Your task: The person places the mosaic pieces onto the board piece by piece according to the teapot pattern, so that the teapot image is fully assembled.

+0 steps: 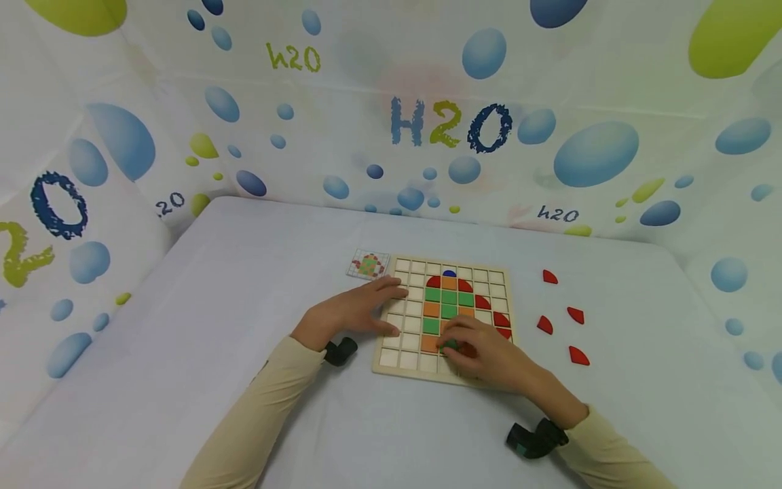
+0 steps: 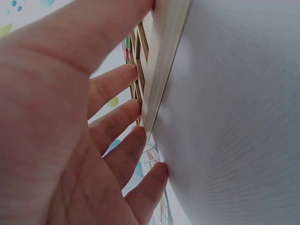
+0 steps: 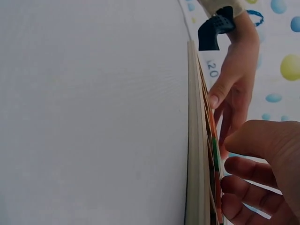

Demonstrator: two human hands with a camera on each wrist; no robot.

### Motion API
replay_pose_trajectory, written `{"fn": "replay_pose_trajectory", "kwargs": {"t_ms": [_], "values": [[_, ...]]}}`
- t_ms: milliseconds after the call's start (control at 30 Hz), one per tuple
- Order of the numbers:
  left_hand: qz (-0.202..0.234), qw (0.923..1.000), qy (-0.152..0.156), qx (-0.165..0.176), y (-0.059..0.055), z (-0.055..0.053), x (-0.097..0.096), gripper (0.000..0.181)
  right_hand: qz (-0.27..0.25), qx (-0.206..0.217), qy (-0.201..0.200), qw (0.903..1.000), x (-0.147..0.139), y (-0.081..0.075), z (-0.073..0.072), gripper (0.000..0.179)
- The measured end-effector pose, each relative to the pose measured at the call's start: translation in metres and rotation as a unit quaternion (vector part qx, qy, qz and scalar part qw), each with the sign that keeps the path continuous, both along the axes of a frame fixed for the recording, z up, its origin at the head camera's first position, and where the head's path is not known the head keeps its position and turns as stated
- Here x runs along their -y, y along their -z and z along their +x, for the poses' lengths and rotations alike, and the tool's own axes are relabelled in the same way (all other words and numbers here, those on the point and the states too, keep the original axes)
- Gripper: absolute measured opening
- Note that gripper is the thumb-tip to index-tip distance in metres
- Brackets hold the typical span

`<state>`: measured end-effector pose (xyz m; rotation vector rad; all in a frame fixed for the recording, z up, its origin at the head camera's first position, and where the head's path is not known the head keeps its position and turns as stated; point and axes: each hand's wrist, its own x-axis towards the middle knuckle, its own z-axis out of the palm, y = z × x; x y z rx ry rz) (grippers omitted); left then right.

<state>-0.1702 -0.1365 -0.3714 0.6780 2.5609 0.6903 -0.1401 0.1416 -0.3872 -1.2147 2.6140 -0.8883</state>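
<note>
A wooden grid board (image 1: 408, 363) lies on the white table, partly filled with green, orange and red pieces and a blue one. My left hand (image 1: 357, 309) rests along its left side with fingers spread, the thumb at the board's edge in the left wrist view. The right hand (image 1: 489, 353) is over the lower part of the board, thumb and fingertips pinching a green tile (image 1: 449, 344) at a cell beside an orange tile (image 1: 430, 343). In the right wrist view, these fingertips are close against the board's surface. This hand hides several lower right cells.
A small pattern card (image 1: 368, 264) lies at the board's upper left corner. Several loose red quarter-round pieces, one (image 1: 578, 356) nearest me, lie right of the board. A white cloth printed with drops and lettering (image 1: 452, 125) hangs behind the table.
</note>
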Motion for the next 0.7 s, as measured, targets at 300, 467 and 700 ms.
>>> {"fn": "replay_pose_trajectory", "kwargs": {"t_ms": [300, 467, 700], "values": [[0.001, 1.0000, 0.004, -0.002, 0.002, -0.001, 0.001, 0.075, -0.034, -0.028, -0.006, 0.9990, -0.016, 0.003, -0.003, 0.013], [0.002, 1.0000, 0.005, -0.001, 0.005, -0.002, 0.002, 0.075, -0.065, -0.030, 0.003, 0.9974, -0.028, 0.004, -0.005, 0.015], [0.002, 1.0000, 0.002, -0.001, 0.006, -0.001, 0.001, 0.075, -0.064, -0.059, 0.036, 0.9955, -0.050, 0.004, -0.011, 0.018]]}}
